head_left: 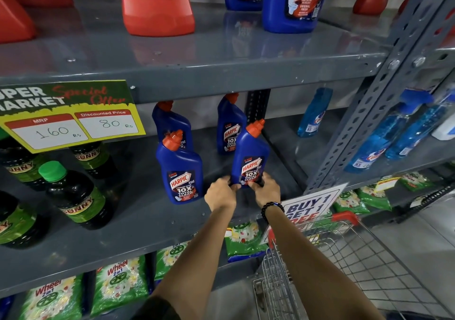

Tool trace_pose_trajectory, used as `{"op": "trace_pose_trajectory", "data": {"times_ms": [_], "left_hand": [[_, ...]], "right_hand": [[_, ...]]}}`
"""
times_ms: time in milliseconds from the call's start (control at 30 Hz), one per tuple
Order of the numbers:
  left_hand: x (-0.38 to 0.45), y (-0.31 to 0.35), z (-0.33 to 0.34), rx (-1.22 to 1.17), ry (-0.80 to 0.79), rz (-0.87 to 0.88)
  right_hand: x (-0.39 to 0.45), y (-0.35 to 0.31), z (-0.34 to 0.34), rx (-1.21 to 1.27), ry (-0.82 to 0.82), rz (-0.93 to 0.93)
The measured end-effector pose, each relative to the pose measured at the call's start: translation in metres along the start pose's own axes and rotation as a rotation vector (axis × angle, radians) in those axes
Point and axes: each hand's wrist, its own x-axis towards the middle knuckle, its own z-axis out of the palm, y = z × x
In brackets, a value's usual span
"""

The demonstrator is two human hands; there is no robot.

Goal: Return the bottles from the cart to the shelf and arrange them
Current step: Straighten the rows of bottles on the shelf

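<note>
A blue Harpic bottle with an orange cap (250,154) stands upright on the grey middle shelf (152,221). My left hand (221,193) and my right hand (266,189) both grip its base, one on each side. Another blue Harpic bottle (181,169) stands to its left at the same depth. Two more Harpic bottles (172,122) (230,125) stand behind them. The wire cart (332,258) with red handle ends sits at the lower right, beside my right forearm; I see no bottles in the part that shows.
Dark Sunny bottles with green caps (76,196) fill the shelf's left side under a price sign (66,112). Large red (157,7) and blue bottles (293,2) stand on the upper shelf. Blue spray bottles (384,135) sit beyond the slotted upright (364,112). Green detergent packs (118,285) lie below.
</note>
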Motion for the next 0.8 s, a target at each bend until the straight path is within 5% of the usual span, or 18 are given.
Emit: {"op": "trace_pose_trajectory", "data": {"times_ms": [433,800], "left_hand": [[-0.024,-0.037,-0.018,0.051,-0.146,0.227],[-0.072,-0.181,-0.129,0.224,-0.118,0.357]], "right_hand": [[-0.03,0.005,0.012,-0.168,0.077,0.034],[-0.115,-0.052,0.084,-0.412,-0.056,0.052]]}}
